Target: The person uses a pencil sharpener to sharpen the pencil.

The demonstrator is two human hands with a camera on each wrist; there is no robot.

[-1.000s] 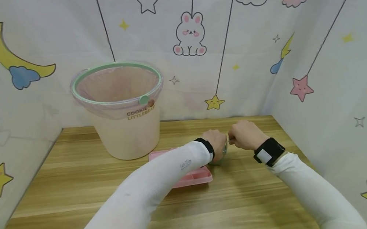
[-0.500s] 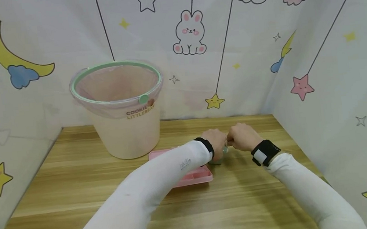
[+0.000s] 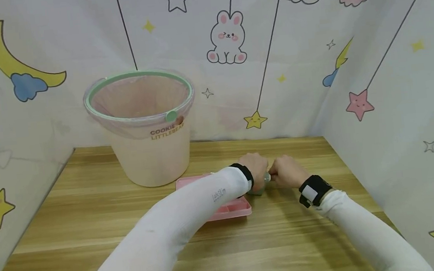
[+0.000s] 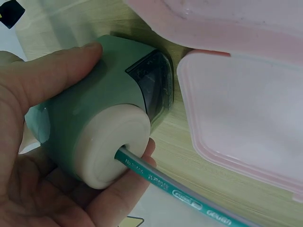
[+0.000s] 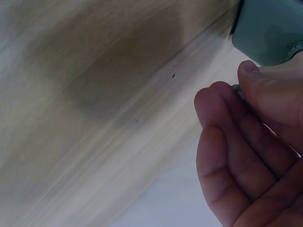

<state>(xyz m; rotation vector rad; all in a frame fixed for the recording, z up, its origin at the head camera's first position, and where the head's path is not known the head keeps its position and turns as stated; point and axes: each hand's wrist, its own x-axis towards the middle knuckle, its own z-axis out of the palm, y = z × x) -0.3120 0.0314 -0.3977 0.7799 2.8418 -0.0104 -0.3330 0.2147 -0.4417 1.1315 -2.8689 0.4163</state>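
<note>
My left hand (image 3: pixel 255 171) grips a green pencil sharpener (image 4: pixel 71 109) low over the table, thumb on one side and fingers curled under the other. A green pencil (image 4: pixel 175 189) is stuck into the hole of its pale round front. A dark, see-through shavings drawer (image 4: pixel 158 85) shows on the side. Close to the right of the sharpener, my right hand (image 3: pixel 288 171) has its thumb and fingers pinched together on a small part, mostly hidden, that looks like the crank handle (image 5: pixel 238 90). In the head view, my left hand covers most of the sharpener.
A pink compartment box (image 3: pixel 228 210) lies under my left forearm, its pink parts near the sharpener. Behind it on the left stands a lined bucket (image 3: pixel 152 155) with a green rim. Patterned cloth walls (image 3: pixel 214 109) enclose the wooden table (image 3: pixel 282 242).
My right hand has moved down and slightly left, coming closer to the sharpener's side. My left hand stays in nearly the same place, holding the sharpener.
</note>
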